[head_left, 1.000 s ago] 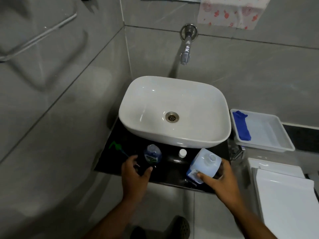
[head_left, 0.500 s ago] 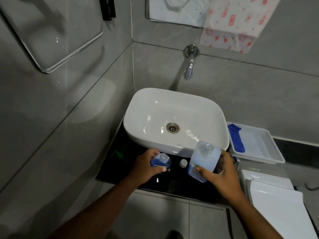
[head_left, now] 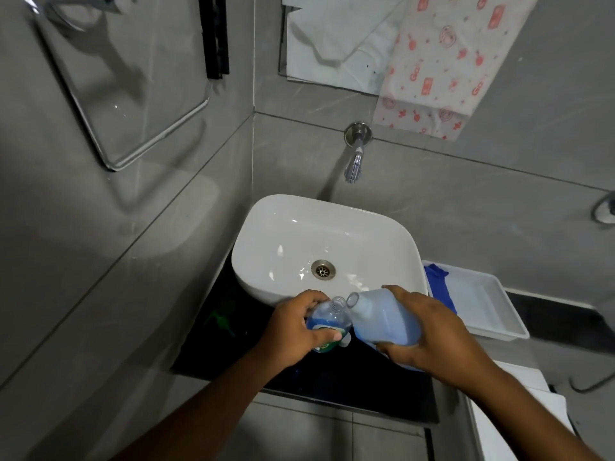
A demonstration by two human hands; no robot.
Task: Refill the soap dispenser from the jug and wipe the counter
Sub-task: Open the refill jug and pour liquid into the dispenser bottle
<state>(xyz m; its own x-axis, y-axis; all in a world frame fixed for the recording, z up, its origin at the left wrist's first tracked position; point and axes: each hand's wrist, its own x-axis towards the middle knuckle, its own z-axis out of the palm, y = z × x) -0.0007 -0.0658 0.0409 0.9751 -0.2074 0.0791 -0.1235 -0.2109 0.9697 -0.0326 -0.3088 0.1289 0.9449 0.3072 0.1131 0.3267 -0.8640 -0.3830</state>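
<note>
While the left hand wraps around the small soap dispenser, its fingers closed on the body, the right hand grips the pale blue jug from the side and underneath, closed firmly on it. Both containers are held just above the black tabletop, at the near rim of the white sink. The dispenser stands nearly upright with its neck open and the pump off; blue liquid fills its lower part. The jug is tipped to the left, its open mouth just beside the dispenser's neck, and pale blue liquid shows through its wall. Whether any liquid is running between the 2 mouths cannot be told. To the right of the sink sits a white tray with a blue cloth lying in its left end.
</note>
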